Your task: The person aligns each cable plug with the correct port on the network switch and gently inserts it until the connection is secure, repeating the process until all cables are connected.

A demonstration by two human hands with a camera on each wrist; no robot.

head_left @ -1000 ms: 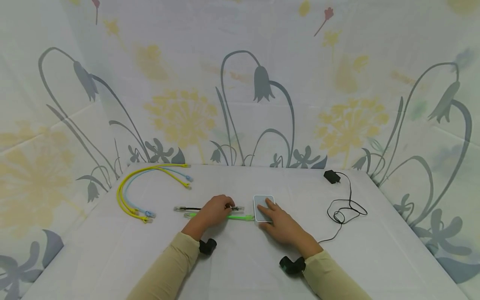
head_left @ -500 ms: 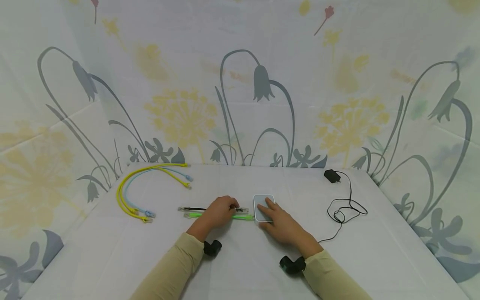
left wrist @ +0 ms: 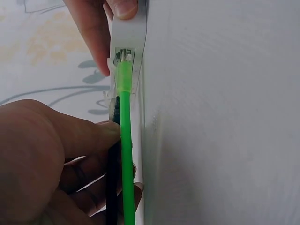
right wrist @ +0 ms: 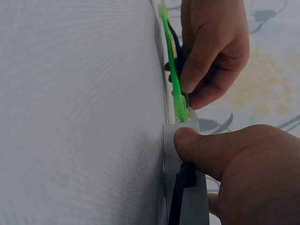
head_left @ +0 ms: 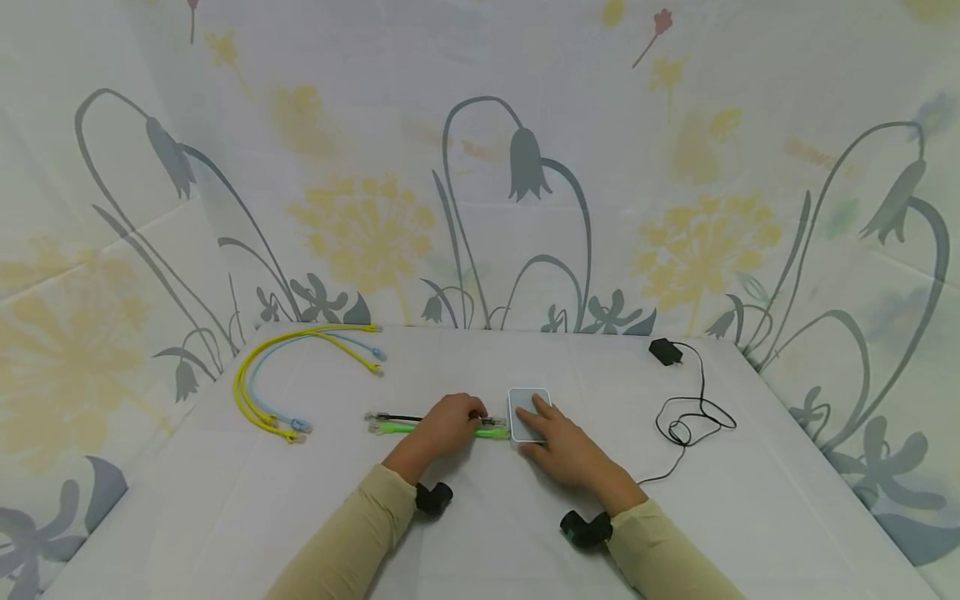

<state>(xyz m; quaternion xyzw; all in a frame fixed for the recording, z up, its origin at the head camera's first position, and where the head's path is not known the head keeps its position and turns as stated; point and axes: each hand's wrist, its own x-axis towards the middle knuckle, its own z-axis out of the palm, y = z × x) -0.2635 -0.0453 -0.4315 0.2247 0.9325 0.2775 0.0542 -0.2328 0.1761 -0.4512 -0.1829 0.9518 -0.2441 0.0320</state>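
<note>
Cable in black (head_left: 401, 417) is lying left of the white box (head_left: 521, 430), its length aiming toward it; the nearer left hand (head_left: 447, 423) is pinching it by that end, green cable (left wrist: 126, 154) running alongside, while the right hand (head_left: 566, 450), fingers spread, is resting on top.

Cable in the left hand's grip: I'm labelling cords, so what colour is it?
Black; the cable shows best in the left wrist view.
</note>
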